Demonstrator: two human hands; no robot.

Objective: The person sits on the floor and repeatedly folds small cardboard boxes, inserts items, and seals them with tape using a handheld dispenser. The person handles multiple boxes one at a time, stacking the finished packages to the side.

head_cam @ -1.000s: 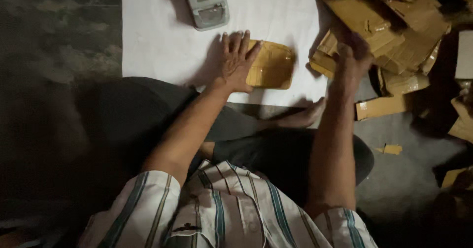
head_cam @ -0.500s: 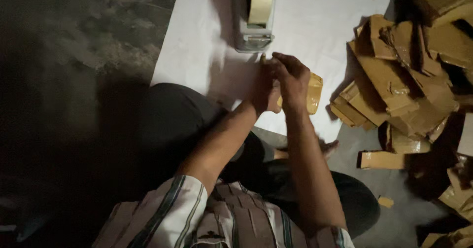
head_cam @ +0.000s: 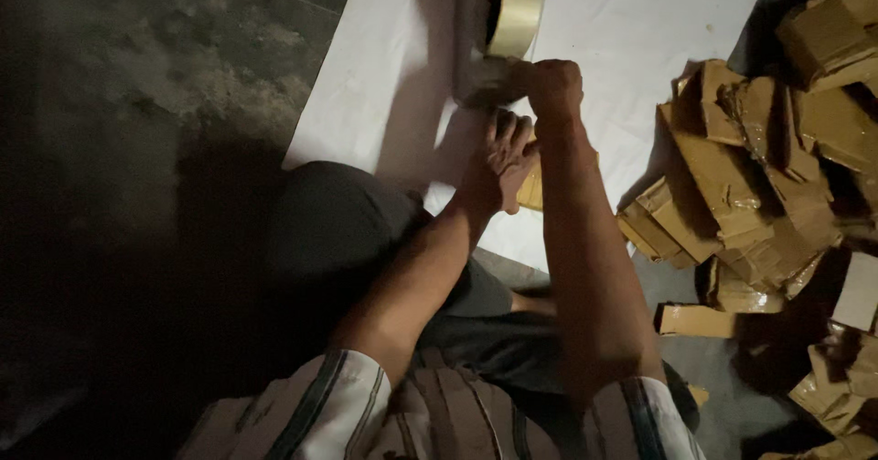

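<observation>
- The right hand (head_cam: 553, 83) is clenched at the front of the tape dispenser (head_cam: 498, 35), its grip on the dispenser's near end.
- The left hand (head_cam: 501, 158) presses flat, fingers spread, on a small brown parcel (head_cam: 530, 186) lying on the white sheet (head_cam: 384, 67).
- A heap of brown cardboard packets (head_cam: 768, 167) lies to the right.
</observation>
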